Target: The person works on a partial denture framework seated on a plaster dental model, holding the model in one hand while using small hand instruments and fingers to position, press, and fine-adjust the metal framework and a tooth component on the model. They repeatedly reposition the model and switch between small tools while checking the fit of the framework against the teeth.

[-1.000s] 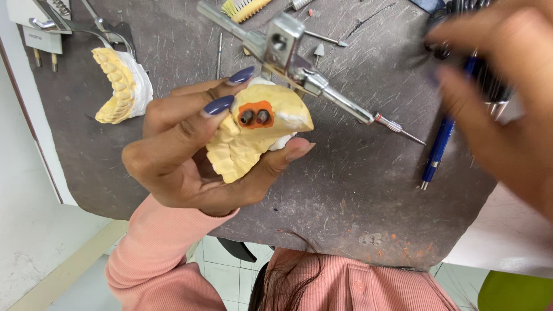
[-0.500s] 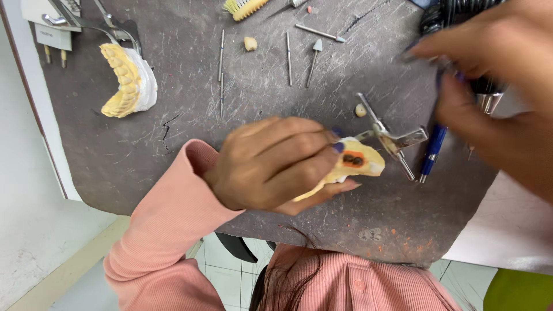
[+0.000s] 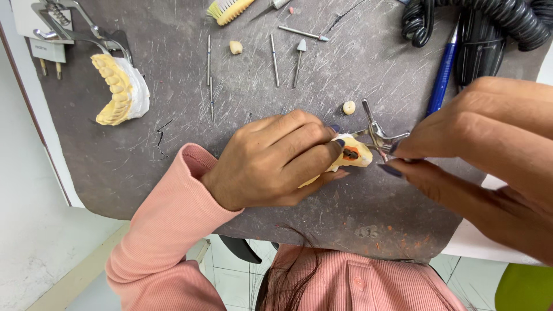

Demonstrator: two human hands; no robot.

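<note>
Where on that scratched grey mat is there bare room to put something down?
Bare: the grey mat left of the left hand, below the yellow tooth cast; also its near edge under both hands. Crowded: the top, with thin metal burs, and the right by the blue pen.

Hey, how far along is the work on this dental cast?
Done: an orange patch with two dark holes sits on the yellow dental cast. In hand: the left hand grips that cast while the right hand holds a metal tool against it. Left: a second cast lies untouched on the mat.
</note>
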